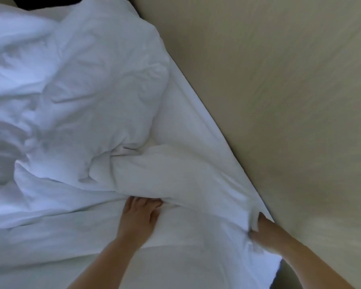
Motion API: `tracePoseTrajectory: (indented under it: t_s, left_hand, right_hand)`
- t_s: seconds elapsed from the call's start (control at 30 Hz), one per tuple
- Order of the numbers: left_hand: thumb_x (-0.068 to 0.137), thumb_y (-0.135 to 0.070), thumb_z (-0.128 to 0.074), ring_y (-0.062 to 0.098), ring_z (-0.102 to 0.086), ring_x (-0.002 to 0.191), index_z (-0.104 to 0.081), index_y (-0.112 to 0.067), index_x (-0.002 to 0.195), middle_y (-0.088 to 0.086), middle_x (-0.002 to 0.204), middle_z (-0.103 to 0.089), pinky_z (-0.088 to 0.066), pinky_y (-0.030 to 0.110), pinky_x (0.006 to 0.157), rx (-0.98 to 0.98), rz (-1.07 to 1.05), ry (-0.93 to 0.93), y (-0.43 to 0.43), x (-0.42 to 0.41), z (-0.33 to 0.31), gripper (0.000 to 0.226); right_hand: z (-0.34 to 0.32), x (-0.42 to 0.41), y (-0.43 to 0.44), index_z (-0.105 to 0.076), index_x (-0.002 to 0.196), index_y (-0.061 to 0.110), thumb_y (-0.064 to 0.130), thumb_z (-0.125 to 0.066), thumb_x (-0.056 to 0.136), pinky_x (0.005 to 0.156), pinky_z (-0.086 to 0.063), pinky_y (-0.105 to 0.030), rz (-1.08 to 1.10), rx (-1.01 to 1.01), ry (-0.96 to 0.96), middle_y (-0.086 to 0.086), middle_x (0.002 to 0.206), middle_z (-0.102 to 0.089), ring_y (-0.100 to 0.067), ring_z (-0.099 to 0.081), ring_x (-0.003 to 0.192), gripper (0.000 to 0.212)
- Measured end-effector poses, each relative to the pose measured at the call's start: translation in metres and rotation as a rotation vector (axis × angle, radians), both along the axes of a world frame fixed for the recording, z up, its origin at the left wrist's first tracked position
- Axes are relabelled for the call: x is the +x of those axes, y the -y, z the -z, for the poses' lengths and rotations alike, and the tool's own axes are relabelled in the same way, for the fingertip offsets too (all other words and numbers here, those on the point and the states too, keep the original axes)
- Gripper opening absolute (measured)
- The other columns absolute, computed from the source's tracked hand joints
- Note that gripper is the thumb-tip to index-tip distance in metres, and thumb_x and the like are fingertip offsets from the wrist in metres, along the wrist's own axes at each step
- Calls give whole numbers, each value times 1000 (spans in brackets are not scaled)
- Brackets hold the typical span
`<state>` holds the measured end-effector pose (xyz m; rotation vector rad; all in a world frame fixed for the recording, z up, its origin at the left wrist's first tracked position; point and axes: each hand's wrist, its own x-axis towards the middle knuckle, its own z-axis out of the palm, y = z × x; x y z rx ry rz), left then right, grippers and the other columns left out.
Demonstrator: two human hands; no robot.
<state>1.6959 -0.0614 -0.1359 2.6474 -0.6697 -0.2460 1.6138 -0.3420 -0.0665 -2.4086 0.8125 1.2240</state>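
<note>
Found a white duvet (81,105) lying crumpled over a flat white sheet (188,126), heaped toward the left and far side, with a thick fold running across the near middle. Noted the sheet showing as a bare strip between the duvet's heap and the beige wall (279,101), meeting the wall along its edge. Recorded the left hand (139,215) at the near side of the thick fold, palm down, fingers (154,203) curled into the cloth and grasping the duvet there. Recorded the right hand (267,234) just beside the wall, thumb and fingers clenched around a bunched part of the duvet, with creases fanning out from the grip. Logged the cloth between the two hands as lying smooth. Observed bare forearms (104,263) entering from the lower edge, well apart. Marked motion blur over both hands; cannot tell finer finger positions. Noted a dark gap (277,272) below the right wrist, between cloth and wall.
</note>
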Motion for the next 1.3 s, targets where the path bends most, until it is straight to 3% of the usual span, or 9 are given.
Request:
tracePoseTrajectory:
  t_s: [0.17,0.3,0.5,0.6,0.73,0.9,1.07,1.17,1.3]
  left_hand:
    - [87,-45,-30,9,-43,107,-45,-28,111,-1,104,-71,-2,18,111,64,7,-55,-20,-14,-6,33]
    - [95,-53,-4,16,-42,111,-45,-19,119,12,113,-67,0,20,112,108,-209,-78,-35,-29,-13,59]
    - [88,-67,-6,26,-36,113,-41,-14,122,28,117,-60,7,16,111,84,-679,16,-77,-56,-23,72]
    - [86,-70,-7,26,-37,111,-36,-37,132,22,122,-59,-15,36,106,104,-834,-78,-94,-89,-36,64]
    - [86,-68,0,11,-17,140,3,-48,142,-20,155,-2,-33,45,96,188,-728,-85,-111,-132,-3,59]
    - [86,-69,-2,-6,-14,137,1,-47,142,-24,151,-12,7,13,110,100,-699,-199,-125,-118,-8,61]
    - [93,-55,-2,3,8,142,-13,-34,145,-12,155,12,4,26,115,221,-625,-70,-171,-135,-15,57]
    - [95,-53,-6,7,7,144,-42,-20,124,-5,157,2,1,31,116,308,-716,-33,-207,-152,-19,57]
    - [94,-54,-1,20,-28,133,-45,-19,120,12,124,-59,7,29,116,353,-874,-115,-286,-181,-27,61]
  right_hand:
    - [-25,96,-35,-11,148,18,29,-59,87,113,-18,-30,25,111,571,-3,152,-23,-22,-20,140,78]
    - [-1,151,-101,-7,148,17,56,-61,78,111,-25,-39,-107,219,379,-7,149,-29,-26,-30,136,96]
    - [-28,173,-62,-47,126,12,31,-47,94,85,-43,-33,-218,-50,719,-14,120,-60,-30,-57,110,37]
    - [-74,182,-9,-49,121,4,22,-49,93,80,-43,-38,-56,-196,880,-24,116,-59,-40,-56,107,34]
    - [-40,156,-30,-16,145,7,24,-48,94,92,-39,-38,-207,-317,618,-20,138,-37,-36,-42,122,62]
    - [-2,132,-59,10,145,2,34,-36,97,114,-12,-41,-333,-461,374,-18,154,1,-34,-8,142,74]
    - [-4,116,-127,-31,141,-2,15,-41,71,111,-7,-47,-329,-183,1052,-32,147,-21,-45,-21,136,72]
    - [0,96,-205,-37,134,1,27,-43,68,101,-31,-52,-650,27,1233,-38,130,-43,-45,-40,120,71]
    - [25,32,-318,-2,149,27,42,-33,84,111,-8,-26,-1048,375,1174,-5,156,-11,-27,-28,130,73]
